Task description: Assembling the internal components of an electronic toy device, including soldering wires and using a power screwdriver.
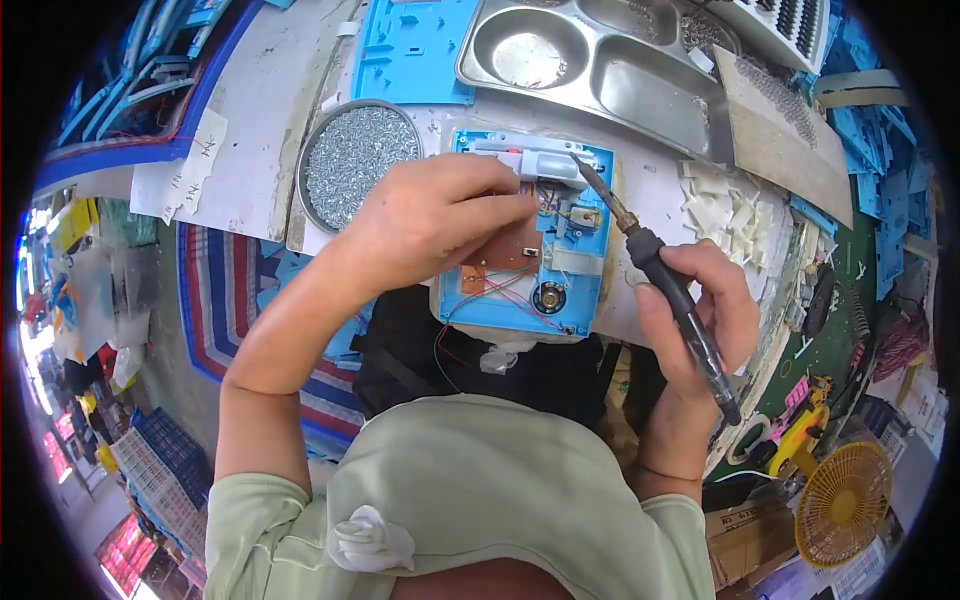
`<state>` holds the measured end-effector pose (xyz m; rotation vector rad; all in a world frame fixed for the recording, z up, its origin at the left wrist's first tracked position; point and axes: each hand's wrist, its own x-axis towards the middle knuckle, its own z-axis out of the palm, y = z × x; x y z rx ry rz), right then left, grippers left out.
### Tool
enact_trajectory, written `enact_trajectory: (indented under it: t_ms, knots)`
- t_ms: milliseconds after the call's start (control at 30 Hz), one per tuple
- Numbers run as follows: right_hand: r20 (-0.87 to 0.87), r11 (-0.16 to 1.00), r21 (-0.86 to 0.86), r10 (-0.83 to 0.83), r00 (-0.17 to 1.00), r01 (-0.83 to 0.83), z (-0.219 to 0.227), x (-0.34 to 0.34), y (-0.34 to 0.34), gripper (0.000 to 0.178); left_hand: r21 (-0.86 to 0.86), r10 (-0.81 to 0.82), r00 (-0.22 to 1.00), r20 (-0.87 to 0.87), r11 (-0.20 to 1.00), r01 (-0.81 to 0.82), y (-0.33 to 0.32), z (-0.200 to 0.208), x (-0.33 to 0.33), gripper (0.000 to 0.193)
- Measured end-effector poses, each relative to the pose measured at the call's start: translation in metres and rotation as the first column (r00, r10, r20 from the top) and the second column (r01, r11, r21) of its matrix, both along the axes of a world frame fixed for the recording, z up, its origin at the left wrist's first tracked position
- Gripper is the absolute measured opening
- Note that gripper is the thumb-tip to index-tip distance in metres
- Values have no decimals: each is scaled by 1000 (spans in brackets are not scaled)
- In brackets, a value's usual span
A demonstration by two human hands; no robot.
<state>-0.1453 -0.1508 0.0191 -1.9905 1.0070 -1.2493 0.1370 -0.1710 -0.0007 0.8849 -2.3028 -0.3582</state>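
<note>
My right hand (712, 310) grips the dark handle of a soldering iron (665, 268). The iron's metal tip points up and left, over the top right part of a light blue plastic housing (590, 310). In the housing lie a brown circuit board (514, 248), a small motor (584, 217), a round speaker (549, 296), a grey-white plastic part and thin red and green wires. Above the board's upper left, my left hand (430, 215) is closed with its fingertips pressed together. Whatever it pinches, if anything, is hidden by the fingers.
A round metal bowl of small screws (360, 160) stands left of the housing. Behind it are a blue panel (412, 50) and a steel compartment tray (655, 85). White plastic pieces (730, 215) lie to the right. A yellow fan (843, 503) is at the lower right.
</note>
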Motion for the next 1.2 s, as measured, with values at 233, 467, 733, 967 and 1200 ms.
enact_trajectory:
  t_ms: [233,467,733,967,1200]
  knots:
    - [3,998,59,-24,1000,24,2,1,4,36,55,-98,994,-39,993,101,-11,-10,4,29]
    - [208,936,353,-91,974,12,9,40,-4,43,645,514,749,-418,748,-153,10,-8,-30,24]
    - [140,948,293,81,987,-120,-4,73,-48,52,787,619,615,-488,617,2,12,-5,-36,11]
    - [185,965,236,71,980,-115,-8,72,-37,54,748,643,628,-439,649,-141,11,-10,-40,15]
    - [42,999,15,33,999,-33,-14,66,-38,52,404,463,781,-418,865,-297,11,-10,-39,10]
